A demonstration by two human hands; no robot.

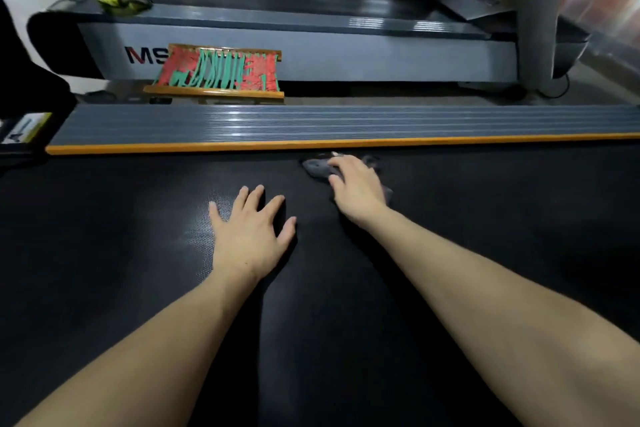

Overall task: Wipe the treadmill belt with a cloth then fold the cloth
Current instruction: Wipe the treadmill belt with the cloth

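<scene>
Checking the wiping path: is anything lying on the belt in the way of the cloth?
Nothing visible does. The right hand presses the dark cloth on the belt near the orange-edged side rail. Only the left hand rests on the belt beside it.

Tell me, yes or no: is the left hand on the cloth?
No, the left hand lies flat on the bare belt; the right hand presses the cloth.

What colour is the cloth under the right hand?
Dark grey, nearly matching the black belt; the cloth under the right hand shows in the head view.
</scene>
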